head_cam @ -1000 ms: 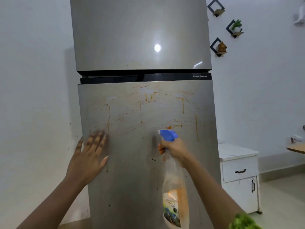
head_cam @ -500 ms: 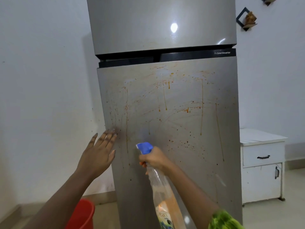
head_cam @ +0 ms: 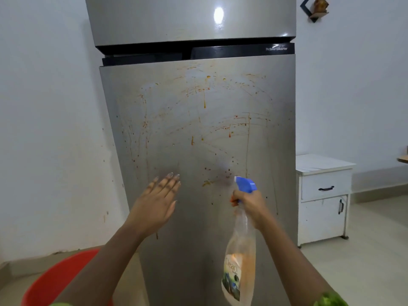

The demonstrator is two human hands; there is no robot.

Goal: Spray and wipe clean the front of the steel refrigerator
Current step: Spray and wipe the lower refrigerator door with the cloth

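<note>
Both hands have shifted right across the stained fridge point(head_cam: 198, 151); left hand point(head_cam: 157, 206) holds its fingers straight, right hand point(head_cam: 250, 205) curls round the bottle point(head_cam: 240, 261).

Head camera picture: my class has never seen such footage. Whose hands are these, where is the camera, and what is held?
No machine: a person wears the camera on the head, looking down at two bare hands. The left hand, flat and open, is at the stained lower door of the tall steel refrigerator. The right hand grips a clear spray bottle with a blue trigger head, pointed at orange streaks. A red plastic tub stands lower left, a white cabinet on the right.
</note>
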